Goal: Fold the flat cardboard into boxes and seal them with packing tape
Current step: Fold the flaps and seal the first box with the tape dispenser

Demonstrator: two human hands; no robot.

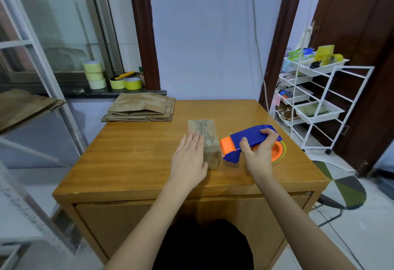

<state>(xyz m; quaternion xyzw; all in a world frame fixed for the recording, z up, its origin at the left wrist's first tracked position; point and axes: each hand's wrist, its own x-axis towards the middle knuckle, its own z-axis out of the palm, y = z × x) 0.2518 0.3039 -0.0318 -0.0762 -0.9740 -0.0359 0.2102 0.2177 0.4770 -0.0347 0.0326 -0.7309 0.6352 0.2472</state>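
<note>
A small folded cardboard box (205, 131) stands on the wooden table (132, 152), with tape along its top seam. My left hand (188, 158) rests flat against the box's left side and near top, fingers straight. My right hand (260, 152) grips a blue and orange tape dispenser (247, 141) just right of the box; its orange front end is close to the box's near right corner. A stack of flat cardboard (141, 107) lies at the table's far left.
Several yellow tape rolls (94, 75) and a yellow cutter (124, 75) sit on the window sill behind the table. A white wire trolley (315, 103) with trays stands at the right. More cardboard (23, 105) lies on a rack at the left. A chair (345, 188) is near right.
</note>
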